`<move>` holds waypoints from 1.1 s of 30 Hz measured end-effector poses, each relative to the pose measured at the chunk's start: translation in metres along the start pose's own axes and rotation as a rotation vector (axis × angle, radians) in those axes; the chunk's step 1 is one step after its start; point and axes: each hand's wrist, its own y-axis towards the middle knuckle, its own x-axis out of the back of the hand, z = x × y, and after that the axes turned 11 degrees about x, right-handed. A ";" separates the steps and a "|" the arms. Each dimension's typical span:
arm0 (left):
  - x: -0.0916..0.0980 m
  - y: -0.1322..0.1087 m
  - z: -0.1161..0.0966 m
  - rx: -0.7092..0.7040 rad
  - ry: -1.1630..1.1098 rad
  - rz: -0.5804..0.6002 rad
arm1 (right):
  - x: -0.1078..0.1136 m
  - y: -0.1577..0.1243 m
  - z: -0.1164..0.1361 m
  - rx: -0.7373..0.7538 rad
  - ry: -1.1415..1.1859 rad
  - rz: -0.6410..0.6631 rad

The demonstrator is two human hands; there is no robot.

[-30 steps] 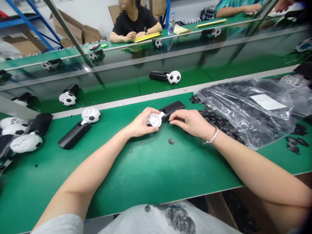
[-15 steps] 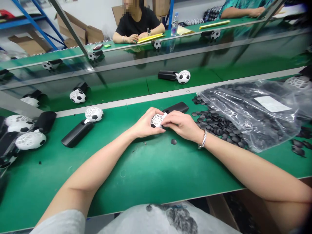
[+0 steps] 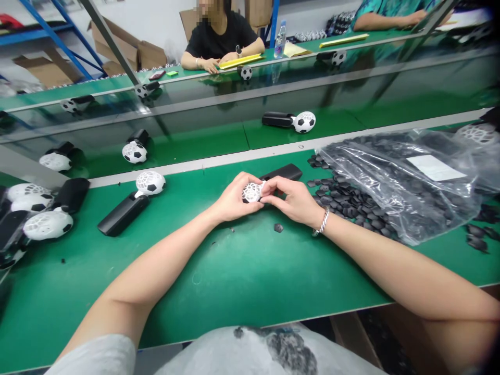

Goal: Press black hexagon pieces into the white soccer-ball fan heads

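A small hand fan with a white football-shaped head (image 3: pixel 251 191) and a black handle (image 3: pixel 284 172) lies on the green bench (image 3: pixel 234 271) in front of me. My left hand (image 3: pixel 232 200) is curled round the white head. My right hand (image 3: pixel 294 199) pinches at the head's right side, fingertips pressed on it; what sits under them is hidden. One loose black piece (image 3: pixel 278 227) lies just below my right hand.
A clear bag of black pieces (image 3: pixel 406 182) spills a pile (image 3: pixel 339 198) at the right. Another fan (image 3: pixel 130 200) lies to the left, with more fans (image 3: pixel 39 219) at the far left. Fans ride the conveyor belt (image 3: pixel 234 138) beyond. A person in black (image 3: pixel 222 36) sits opposite.
My right hand moved left from the handle onto the fan's head and now pinches there. The fans on the conveyor belt drifted to the right.
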 end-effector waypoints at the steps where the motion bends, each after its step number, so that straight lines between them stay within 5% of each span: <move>1: 0.000 0.000 0.000 -0.001 0.001 -0.004 | 0.000 0.001 0.000 0.009 -0.033 -0.010; 9: -0.004 -0.001 -0.006 -0.037 0.037 -0.024 | 0.008 0.009 -0.003 -0.010 -0.132 0.123; 15: -0.010 -0.002 -0.002 -0.074 0.008 -0.072 | 0.009 0.008 -0.003 0.008 -0.164 0.081; 19: 0.003 0.042 0.020 -0.050 0.034 -0.196 | 0.028 0.005 0.003 -0.173 -0.104 0.224; 22: 0.028 0.097 0.042 0.058 0.156 -0.368 | 0.042 -0.003 0.013 -0.305 -0.027 0.504; 25: 0.063 0.124 0.053 0.176 0.250 -0.382 | 0.040 -0.010 0.022 -0.309 -0.050 0.623; 28: 0.103 0.092 0.046 0.224 0.439 -0.413 | 0.029 -0.014 0.026 -0.218 -0.204 0.657; 33: 0.161 -0.024 0.039 0.538 0.790 -0.350 | 0.008 -0.018 0.052 -0.087 -0.597 0.750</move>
